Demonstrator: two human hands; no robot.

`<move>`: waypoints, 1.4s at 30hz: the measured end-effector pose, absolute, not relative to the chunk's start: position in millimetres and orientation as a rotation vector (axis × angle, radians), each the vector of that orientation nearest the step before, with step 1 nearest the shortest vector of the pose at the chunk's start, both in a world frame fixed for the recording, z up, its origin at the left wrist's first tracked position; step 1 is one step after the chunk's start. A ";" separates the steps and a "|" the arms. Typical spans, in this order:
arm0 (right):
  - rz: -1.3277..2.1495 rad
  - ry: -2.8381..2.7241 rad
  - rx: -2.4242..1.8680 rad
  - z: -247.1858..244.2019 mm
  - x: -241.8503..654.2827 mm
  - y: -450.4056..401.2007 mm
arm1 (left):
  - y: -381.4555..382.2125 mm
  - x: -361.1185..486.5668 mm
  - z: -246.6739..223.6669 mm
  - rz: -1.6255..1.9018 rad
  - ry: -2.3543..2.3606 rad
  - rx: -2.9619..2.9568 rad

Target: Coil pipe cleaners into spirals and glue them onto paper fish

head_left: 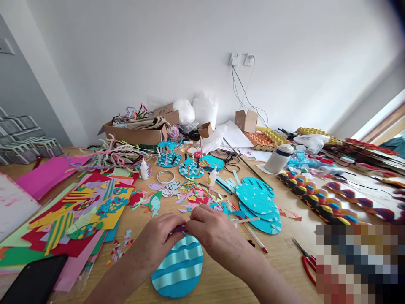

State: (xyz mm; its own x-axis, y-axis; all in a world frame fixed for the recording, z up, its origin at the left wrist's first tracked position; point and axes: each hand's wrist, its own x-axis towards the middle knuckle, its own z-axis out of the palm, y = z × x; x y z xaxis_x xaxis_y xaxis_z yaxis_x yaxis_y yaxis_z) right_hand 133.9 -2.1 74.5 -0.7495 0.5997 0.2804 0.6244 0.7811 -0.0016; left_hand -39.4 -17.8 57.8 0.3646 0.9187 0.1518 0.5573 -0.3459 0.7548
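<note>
My left hand and my right hand meet above a blue round disc, thumbs and fingers pinched close together. A small purple piece shows between the fingertips; its full shape is hidden. Pale blue wavy paper strips run in rows across the disc, whose far edge lies behind my hands. Just beyond are loose paper scraps and cut-out paper fish. Two finished-looking blue discs with standing decorations stand farther back.
On the left are coloured paper sheets and a black phone. Glue bottles and a tape roll stand ahead. Blue ovals, a pencil, red-handled scissors and painted egg-carton strips lie on the right.
</note>
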 end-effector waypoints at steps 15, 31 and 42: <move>0.232 -1.846 -1.049 33.9 127.3 -16.6 | -11.5 -49.9 41.5 1.025 1.144 1.124; 0.109 -1.860 -0.942 15.9 118.0 -4.7 | -25.1 -46.3 39.3 0.998 1.114 1.111; -0.205 -2.565 -1.123 55.1 125.8 -17.5 | -18.1 -39.0 18.5 0.952 1.470 2.022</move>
State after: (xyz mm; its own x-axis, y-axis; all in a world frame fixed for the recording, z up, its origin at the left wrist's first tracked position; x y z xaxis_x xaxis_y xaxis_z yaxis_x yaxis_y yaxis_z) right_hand 125.8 -17.5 55.1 -0.6337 0.6866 0.3564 0.7345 0.6787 -0.0015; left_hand -39.0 -18.1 18.5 0.1886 0.9464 0.2622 0.6265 -0.3215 0.7100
